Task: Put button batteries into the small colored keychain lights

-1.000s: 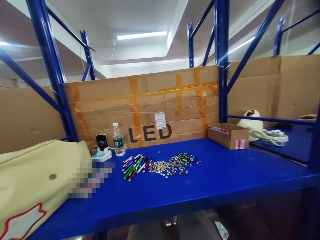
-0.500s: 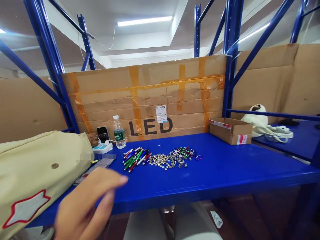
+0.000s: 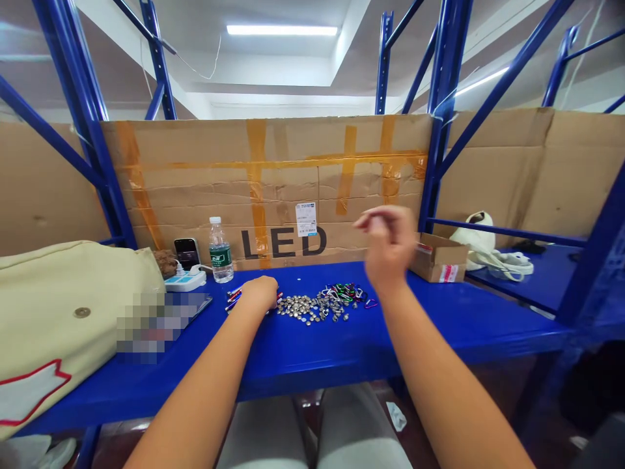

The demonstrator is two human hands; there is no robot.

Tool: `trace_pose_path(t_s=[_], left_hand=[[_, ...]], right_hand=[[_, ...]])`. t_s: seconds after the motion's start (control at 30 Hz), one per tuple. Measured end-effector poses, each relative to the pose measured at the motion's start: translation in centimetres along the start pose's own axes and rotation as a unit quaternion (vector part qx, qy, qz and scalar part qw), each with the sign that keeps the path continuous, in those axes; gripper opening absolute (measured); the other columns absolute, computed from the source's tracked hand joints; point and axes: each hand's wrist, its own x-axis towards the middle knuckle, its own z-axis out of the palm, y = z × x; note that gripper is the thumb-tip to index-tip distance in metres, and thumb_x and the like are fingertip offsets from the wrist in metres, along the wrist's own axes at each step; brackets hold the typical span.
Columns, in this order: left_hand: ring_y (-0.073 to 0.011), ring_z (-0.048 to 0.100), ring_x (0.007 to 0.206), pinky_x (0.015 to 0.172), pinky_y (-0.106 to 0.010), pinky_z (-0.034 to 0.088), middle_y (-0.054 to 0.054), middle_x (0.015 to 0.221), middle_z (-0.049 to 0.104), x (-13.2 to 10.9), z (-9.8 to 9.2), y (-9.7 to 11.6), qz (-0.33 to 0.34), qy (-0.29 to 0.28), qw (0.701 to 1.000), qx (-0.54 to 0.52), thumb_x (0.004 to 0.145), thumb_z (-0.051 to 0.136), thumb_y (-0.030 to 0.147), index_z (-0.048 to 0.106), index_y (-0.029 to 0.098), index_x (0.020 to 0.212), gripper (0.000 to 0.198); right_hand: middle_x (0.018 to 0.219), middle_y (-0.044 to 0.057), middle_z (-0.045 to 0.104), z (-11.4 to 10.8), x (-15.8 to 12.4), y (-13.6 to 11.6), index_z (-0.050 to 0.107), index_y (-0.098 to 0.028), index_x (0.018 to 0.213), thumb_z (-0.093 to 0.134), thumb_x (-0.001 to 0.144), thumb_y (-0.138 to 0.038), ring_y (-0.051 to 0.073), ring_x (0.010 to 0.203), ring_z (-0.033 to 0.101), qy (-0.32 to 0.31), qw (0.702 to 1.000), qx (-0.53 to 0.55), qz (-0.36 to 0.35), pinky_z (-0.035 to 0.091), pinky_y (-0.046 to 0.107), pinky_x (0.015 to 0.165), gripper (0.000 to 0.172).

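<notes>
My left hand (image 3: 261, 293) reaches down over a pile of pen-shaped metal tubes (image 3: 234, 296) in several colours and hides most of it; its fingers are out of sight behind the back of the hand. To the right of it lies a heap of small round silvery pieces (image 3: 297, 306). Small metal fittings (image 3: 336, 309) and coloured carabiner clips (image 3: 349, 293) adjoin that heap. My right hand (image 3: 390, 244) is raised above the table, left of the cardboard box, with bent fingers blurred by motion. Whether anything is in it cannot be made out.
On the blue table (image 3: 312, 358) a water bottle (image 3: 221, 254) stands beside a power strip (image 3: 185, 280) and a phone (image 3: 187, 251). A cream bag (image 3: 73, 280) fills the left side. An open cardboard box (image 3: 442, 260) is at back right, before a blue post (image 3: 434, 163).
The left hand has moved forward from the near left onto the tubes. My right hand has come into view and is raised. The view has shifted slightly.
</notes>
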Motion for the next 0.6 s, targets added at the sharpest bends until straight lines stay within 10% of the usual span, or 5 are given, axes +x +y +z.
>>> trace_pose_path(t_s=[0.2,0.6], left_hand=[[-0.0281,0.066,0.090,0.075,-0.034,0.051,-0.013,0.098,0.071,0.7,1.9,-1.4,-0.003,0.039,0.999,-0.019,0.073,0.062,0.028,0.073,0.020,0.083,0.016],[-0.0226,0.066,0.078,0.066,-0.027,0.047,-0.008,0.084,0.072,1.2,3.5,-2.0,0.024,0.092,0.995,-0.042,0.071,0.060,0.028,0.072,0.021,0.074,0.014]], right_hand=[[0.079,0.003,0.067,4.3,-4.6,2.1,0.068,-0.018,0.088,0.053,0.084,-0.023,0.014,0.075,0.058,-0.333,0.940,-0.035,0.064,0.043,0.026,0.071,0.016],[0.086,0.002,0.070,4.9,-6.2,2.4,0.072,-0.019,0.085,0.057,0.080,-0.024,0.015,0.080,0.061,-0.463,0.879,-0.022,0.109,0.043,0.025,0.075,0.017]])
